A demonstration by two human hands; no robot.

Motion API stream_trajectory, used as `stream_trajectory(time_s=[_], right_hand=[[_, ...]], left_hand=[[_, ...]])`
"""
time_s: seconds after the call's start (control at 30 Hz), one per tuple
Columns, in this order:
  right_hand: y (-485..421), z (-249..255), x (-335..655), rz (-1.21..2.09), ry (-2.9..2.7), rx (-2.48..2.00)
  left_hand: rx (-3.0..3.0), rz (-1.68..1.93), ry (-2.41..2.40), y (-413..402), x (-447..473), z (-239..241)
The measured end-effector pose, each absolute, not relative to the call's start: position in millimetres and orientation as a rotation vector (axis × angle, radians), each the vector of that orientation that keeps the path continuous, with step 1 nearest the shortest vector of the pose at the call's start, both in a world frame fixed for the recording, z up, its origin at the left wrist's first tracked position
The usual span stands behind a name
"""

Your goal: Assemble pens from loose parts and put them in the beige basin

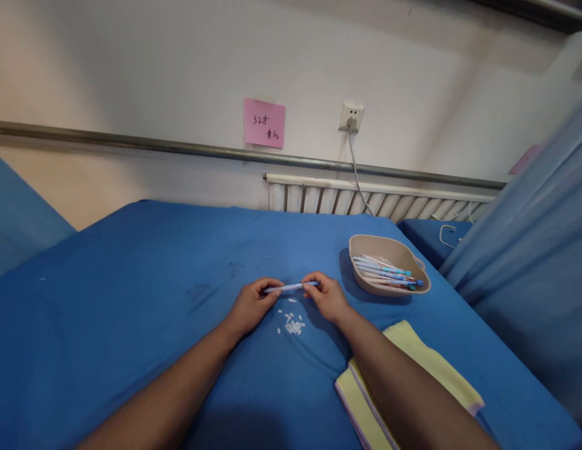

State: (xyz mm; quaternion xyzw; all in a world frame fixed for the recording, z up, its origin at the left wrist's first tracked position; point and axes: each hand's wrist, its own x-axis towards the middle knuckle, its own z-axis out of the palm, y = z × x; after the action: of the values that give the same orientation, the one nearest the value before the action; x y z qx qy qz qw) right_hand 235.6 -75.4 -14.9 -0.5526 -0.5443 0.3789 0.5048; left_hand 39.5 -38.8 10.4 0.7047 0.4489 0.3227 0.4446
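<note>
A slim, pale blue pen [291,287] is held level between my two hands, just above the blue cloth [154,300]. My left hand [253,304] pinches its left end between thumb and fingers. At the other end, my right hand [329,297] is closed on the darker blue tip. Below the pen lies a loose scatter of small white pieces [294,326], several of them bunched together; they look like little pointed caps, too small to name for sure.
To the right stands a beige basket [415,290] holding several similar pens [382,269]. A folded yellow towel [431,353] lies under my right forearm. Behind are a radiator [319,195], a metal rail [178,147] and a plugged-in socket [351,117]. A blue curtain [529,244] hangs at the right.
</note>
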Motion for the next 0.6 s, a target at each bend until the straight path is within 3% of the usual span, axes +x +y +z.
stream_trajectory(time_s=[0.3,0.47,0.6], right_hand=[[-78.4,-12.1,227.6,0.970,-1.275,-1.311],[-80.2,-12.2,228.2,0.928,-1.344,-1.323],[-80.2,-10.8,227.6,0.963,-1.357,-1.296]], left_hand=[[1.399,0.880,1.014,-43.4,46.5,14.2],[1.537,0.704,1.082,-40.2,45.1,8.8],[1.547,0.774,1.068,-40.1,44.5,8.6]])
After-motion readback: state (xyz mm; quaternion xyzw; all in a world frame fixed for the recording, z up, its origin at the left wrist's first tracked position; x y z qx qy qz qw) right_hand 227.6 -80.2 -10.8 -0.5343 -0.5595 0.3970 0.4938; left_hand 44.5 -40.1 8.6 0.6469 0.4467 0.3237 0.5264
